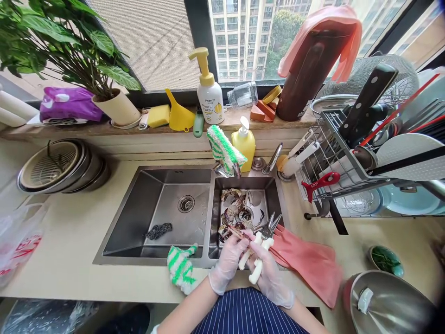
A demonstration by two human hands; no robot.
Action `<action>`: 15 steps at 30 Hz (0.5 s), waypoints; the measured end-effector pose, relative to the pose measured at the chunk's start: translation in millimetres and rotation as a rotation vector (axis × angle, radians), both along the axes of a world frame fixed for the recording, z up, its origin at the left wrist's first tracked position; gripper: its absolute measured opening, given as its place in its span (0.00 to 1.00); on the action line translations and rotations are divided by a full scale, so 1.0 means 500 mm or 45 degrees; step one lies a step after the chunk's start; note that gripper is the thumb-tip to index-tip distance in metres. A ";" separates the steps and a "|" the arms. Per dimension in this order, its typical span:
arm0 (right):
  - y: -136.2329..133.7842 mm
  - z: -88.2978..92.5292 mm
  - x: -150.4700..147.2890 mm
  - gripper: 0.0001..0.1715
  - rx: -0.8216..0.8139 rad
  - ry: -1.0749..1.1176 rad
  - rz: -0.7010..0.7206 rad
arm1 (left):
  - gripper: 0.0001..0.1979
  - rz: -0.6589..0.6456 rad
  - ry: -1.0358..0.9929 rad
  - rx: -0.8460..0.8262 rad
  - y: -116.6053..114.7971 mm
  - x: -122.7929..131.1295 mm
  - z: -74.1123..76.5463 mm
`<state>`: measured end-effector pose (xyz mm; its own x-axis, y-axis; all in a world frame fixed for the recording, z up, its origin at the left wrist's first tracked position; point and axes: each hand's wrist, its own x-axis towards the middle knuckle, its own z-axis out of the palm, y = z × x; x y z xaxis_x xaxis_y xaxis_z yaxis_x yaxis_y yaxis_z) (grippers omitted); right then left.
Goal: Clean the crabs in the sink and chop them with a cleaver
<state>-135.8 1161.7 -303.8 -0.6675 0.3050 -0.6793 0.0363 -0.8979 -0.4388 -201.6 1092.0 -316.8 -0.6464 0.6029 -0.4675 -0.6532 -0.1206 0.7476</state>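
Both my hands wear clear disposable gloves and meet over the front of the right sink basin [281, 204]. My left hand [227, 260] pinches a reddish-brown, shell-like piece of food [239, 232]. In my right hand [269, 269] are white-handled scissors [257, 266], their handles toward me; the blades are mostly hidden by my fingers. Below lie several mottled brown and whitish food pieces [231, 213] around the drain. A shiny metal tool with pointed tips [271, 226] rests near the basin's right front corner, just beyond my right hand.
Pink rubber gloves [306, 264] drape over the counter at right, near a metal bowl [389, 297]. A green-striped cloth [181, 269] hangs on the front edge. The left basin [167, 199] holds a dark scrubber [159, 231]. A loaded dish rack [333, 153] stands right.
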 end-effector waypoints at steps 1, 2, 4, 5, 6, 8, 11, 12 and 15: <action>0.002 -0.001 0.005 0.23 0.028 -0.030 0.055 | 0.22 -0.006 -0.040 -0.016 -0.003 -0.007 -0.003; 0.006 -0.001 0.011 0.24 0.066 -0.068 0.120 | 0.22 -0.003 -0.072 -0.027 -0.007 -0.015 -0.006; 0.019 0.002 0.026 0.27 0.163 -0.138 0.274 | 0.23 0.028 -0.111 -0.020 -0.014 -0.034 -0.012; 0.028 0.006 0.035 0.28 0.215 -0.162 0.356 | 0.22 0.057 -0.128 -0.006 -0.017 -0.044 -0.013; 0.039 0.013 0.045 0.29 0.253 -0.175 0.444 | 0.22 0.084 -0.151 0.011 -0.018 -0.054 -0.013; 0.062 0.029 0.066 0.28 0.277 -0.170 0.640 | 0.21 0.114 -0.213 0.049 -0.019 -0.074 -0.010; 0.089 0.059 0.092 0.24 0.296 -0.140 0.904 | 0.20 0.114 -0.257 0.134 -0.018 -0.097 -0.001; 0.094 0.067 0.098 0.23 0.323 -0.144 0.978 | 0.19 0.107 -0.261 0.160 -0.018 -0.102 0.002; 0.096 0.087 0.106 0.19 0.408 -0.184 1.068 | 0.16 0.100 -0.286 0.207 -0.018 -0.110 0.009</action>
<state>-82.6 1209.6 -260.2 -0.6704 -0.0535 -0.7401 0.6970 -0.3875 -0.6034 -256.5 1083.0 -312.1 -0.5853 0.6341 -0.5054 -0.7840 -0.2836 0.5521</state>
